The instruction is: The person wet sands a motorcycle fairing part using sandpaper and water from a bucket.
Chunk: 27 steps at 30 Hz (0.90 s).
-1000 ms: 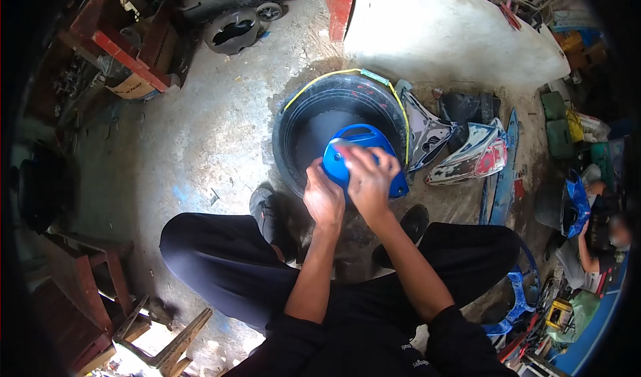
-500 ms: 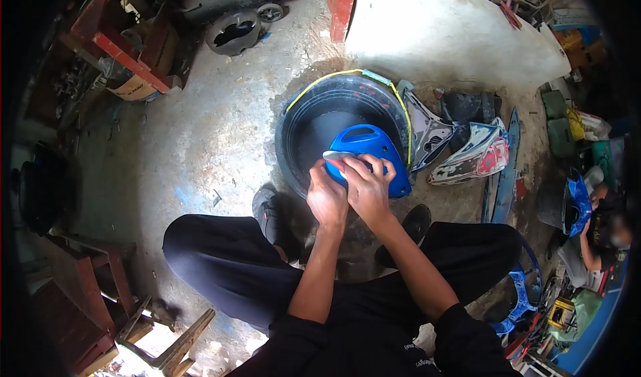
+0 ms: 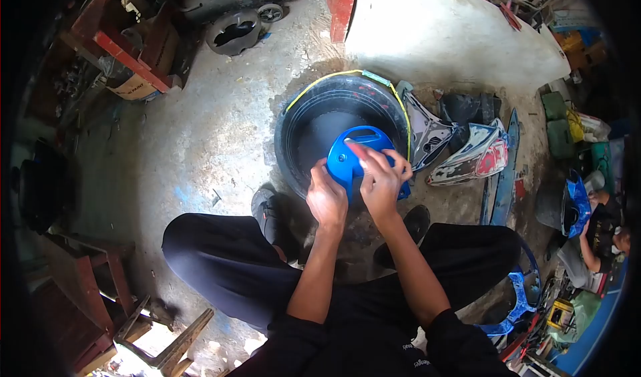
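Gripping its left edge, the person's left hand (image 3: 327, 198) has fingers curled round a curved, bright blue plastic panel (image 3: 341, 170). The panel lies above the near right part of a round black tub (image 3: 288, 136) with a yellow band along its rim. Its long axis seems to run from a slot at the far end towards the person and slightly right, though the hands hide the middle.

The right hand (image 3: 380, 186) is nearer the panel's broad face, which lies directly beneath its fingertips. Those fingers are slightly spread, with a small reddish piece (image 3: 356, 150) at their tips; blur means I cannot tell how firmly they pinch it.

"PAINT" can be read on a brown cardboard box (image 3: 133, 88), upper left. Pale letters on the person's black top (image 3: 354, 350) end in "lenges".
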Each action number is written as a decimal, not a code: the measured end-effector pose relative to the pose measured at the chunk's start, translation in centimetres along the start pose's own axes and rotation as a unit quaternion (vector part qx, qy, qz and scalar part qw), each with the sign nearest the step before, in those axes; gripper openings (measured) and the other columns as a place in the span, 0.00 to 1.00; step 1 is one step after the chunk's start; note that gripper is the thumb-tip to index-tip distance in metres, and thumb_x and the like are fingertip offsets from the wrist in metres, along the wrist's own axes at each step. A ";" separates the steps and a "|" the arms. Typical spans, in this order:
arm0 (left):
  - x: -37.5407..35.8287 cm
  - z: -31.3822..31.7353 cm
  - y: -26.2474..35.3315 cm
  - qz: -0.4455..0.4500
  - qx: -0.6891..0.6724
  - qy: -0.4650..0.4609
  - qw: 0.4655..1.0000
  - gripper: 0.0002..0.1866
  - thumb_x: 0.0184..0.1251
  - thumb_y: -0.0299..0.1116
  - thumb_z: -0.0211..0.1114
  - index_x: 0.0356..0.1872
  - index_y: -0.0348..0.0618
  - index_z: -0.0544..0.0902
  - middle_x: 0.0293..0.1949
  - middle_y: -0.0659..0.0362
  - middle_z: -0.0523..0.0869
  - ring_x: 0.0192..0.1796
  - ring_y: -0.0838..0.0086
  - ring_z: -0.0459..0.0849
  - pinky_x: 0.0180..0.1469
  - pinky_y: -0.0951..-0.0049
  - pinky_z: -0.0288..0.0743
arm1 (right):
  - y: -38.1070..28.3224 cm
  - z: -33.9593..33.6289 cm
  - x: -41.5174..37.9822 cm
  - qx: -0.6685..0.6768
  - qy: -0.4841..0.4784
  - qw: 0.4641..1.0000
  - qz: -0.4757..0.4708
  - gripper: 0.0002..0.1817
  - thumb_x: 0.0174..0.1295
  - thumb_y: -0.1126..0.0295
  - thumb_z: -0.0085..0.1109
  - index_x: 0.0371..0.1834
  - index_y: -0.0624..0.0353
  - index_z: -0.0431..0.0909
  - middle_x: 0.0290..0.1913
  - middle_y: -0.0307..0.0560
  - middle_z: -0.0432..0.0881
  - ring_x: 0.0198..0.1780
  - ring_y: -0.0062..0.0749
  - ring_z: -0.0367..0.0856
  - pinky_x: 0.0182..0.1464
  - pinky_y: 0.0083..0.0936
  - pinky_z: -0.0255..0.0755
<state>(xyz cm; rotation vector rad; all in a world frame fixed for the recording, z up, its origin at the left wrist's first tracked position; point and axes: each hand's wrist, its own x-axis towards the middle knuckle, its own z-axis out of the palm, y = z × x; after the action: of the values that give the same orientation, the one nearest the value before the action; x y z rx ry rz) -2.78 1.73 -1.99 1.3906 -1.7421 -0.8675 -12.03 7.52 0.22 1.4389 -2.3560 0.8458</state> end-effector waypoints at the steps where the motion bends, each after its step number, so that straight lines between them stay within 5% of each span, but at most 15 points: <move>1: -0.1 -0.1 -0.1 0.005 0.009 -0.001 1.000 0.11 0.84 0.33 0.49 0.55 0.43 0.79 0.32 0.40 0.89 0.35 0.41 0.90 0.36 0.47 0.80 | -0.3 -0.1 0.2 0.002 0.008 0.999 0.035 0.23 0.57 0.75 0.65 0.53 0.34 0.91 0.56 0.24 0.87 0.61 0.32 0.74 0.68 0.45 0.52; 3: -0.2 -0.1 -0.2 0.012 0.005 0.000 1.000 0.11 0.85 0.33 0.49 0.55 0.43 0.79 0.32 0.40 0.89 0.35 0.41 0.90 0.36 0.47 0.80 | -0.2 -0.4 -0.3 0.029 -0.010 0.998 -0.057 0.19 0.57 0.77 0.63 0.48 0.43 0.93 0.53 0.30 0.89 0.60 0.37 0.76 0.68 0.41 0.52; 5: 0.0 0.2 -0.1 0.012 -0.003 0.014 1.000 0.11 0.85 0.33 0.49 0.54 0.43 0.79 0.32 0.40 0.89 0.35 0.41 0.89 0.36 0.47 0.80 | 0.4 -0.6 0.3 0.010 0.030 0.999 0.031 0.18 0.58 0.76 0.63 0.49 0.43 0.93 0.53 0.30 0.89 0.59 0.37 0.77 0.69 0.42 0.51; 7: -0.1 -0.1 -0.1 -0.004 -0.004 0.006 1.000 0.11 0.85 0.33 0.49 0.54 0.44 0.79 0.32 0.40 0.89 0.35 0.41 0.89 0.36 0.46 0.80 | -0.1 -0.3 -0.4 0.022 -0.019 0.999 -0.020 0.23 0.59 0.77 0.63 0.53 0.36 0.92 0.55 0.25 0.88 0.60 0.34 0.75 0.69 0.46 0.51; 9: -0.1 -0.2 0.0 0.002 -0.002 0.001 1.000 0.11 0.85 0.33 0.49 0.54 0.44 0.79 0.33 0.40 0.89 0.36 0.41 0.89 0.37 0.46 0.80 | -0.1 0.2 -1.1 0.037 -0.024 0.997 -0.056 0.22 0.58 0.76 0.65 0.53 0.37 0.92 0.56 0.26 0.88 0.62 0.35 0.75 0.69 0.46 0.51; 12: 0.0 -0.2 0.2 -0.010 0.001 0.002 1.000 0.11 0.85 0.33 0.49 0.54 0.44 0.79 0.34 0.41 0.89 0.36 0.41 0.89 0.37 0.46 0.80 | -0.1 -0.4 0.3 0.011 0.011 0.999 0.049 0.14 0.58 0.74 0.67 0.45 0.44 0.92 0.56 0.29 0.88 0.62 0.38 0.75 0.69 0.47 0.51; 13: -0.1 -0.3 0.2 -0.021 0.003 -0.004 1.000 0.11 0.84 0.33 0.50 0.54 0.44 0.79 0.34 0.41 0.89 0.36 0.41 0.89 0.37 0.47 0.81 | -0.2 0.3 -0.3 0.035 0.003 0.999 -0.001 0.13 0.56 0.75 0.67 0.43 0.46 0.92 0.55 0.29 0.89 0.63 0.37 0.75 0.69 0.48 0.51; 15: -0.1 0.1 0.0 0.009 -0.008 0.013 1.000 0.10 0.84 0.33 0.50 0.54 0.44 0.79 0.34 0.41 0.89 0.36 0.41 0.89 0.37 0.47 0.80 | -1.0 0.7 -0.7 0.039 -0.012 0.998 -0.054 0.15 0.55 0.75 0.67 0.44 0.44 0.92 0.54 0.29 0.89 0.63 0.37 0.75 0.68 0.48 0.51; 20: 0.0 -0.1 -0.1 -0.009 0.010 0.002 1.000 0.10 0.84 0.32 0.50 0.54 0.44 0.79 0.34 0.40 0.89 0.36 0.40 0.89 0.37 0.47 0.81 | -0.7 0.7 -0.3 0.009 0.015 0.999 0.034 0.23 0.57 0.76 0.65 0.53 0.35 0.91 0.53 0.27 0.88 0.61 0.36 0.75 0.69 0.47 0.50; 23: 0.0 0.0 0.3 0.002 -0.007 0.013 1.000 0.11 0.84 0.33 0.50 0.54 0.44 0.79 0.33 0.40 0.89 0.35 0.41 0.89 0.36 0.47 0.81 | -0.9 -0.1 0.3 0.019 -0.006 0.998 -0.059 0.22 0.58 0.75 0.64 0.53 0.36 0.91 0.53 0.28 0.88 0.61 0.36 0.75 0.68 0.46 0.51; 25: -0.1 -0.1 0.0 0.010 0.009 0.007 1.000 0.11 0.84 0.33 0.50 0.55 0.44 0.79 0.33 0.40 0.89 0.36 0.41 0.89 0.36 0.47 0.81 | -1.2 -0.3 1.0 0.027 0.011 0.997 0.071 0.21 0.57 0.75 0.65 0.52 0.36 0.91 0.54 0.27 0.88 0.61 0.35 0.76 0.69 0.46 0.50; 27: -0.1 -0.3 -0.2 0.012 0.008 0.000 1.000 0.11 0.84 0.33 0.50 0.55 0.44 0.79 0.33 0.40 0.89 0.36 0.41 0.89 0.36 0.47 0.80 | -1.0 1.0 -0.9 0.049 -0.028 0.998 -0.038 0.17 0.55 0.76 0.65 0.44 0.41 0.92 0.54 0.28 0.89 0.61 0.36 0.76 0.69 0.46 0.50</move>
<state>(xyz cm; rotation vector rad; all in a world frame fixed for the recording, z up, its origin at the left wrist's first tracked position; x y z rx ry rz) -2.39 1.82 -2.01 1.3765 -1.7660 -0.8432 -10.66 7.26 -0.67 1.5999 -2.3116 0.9238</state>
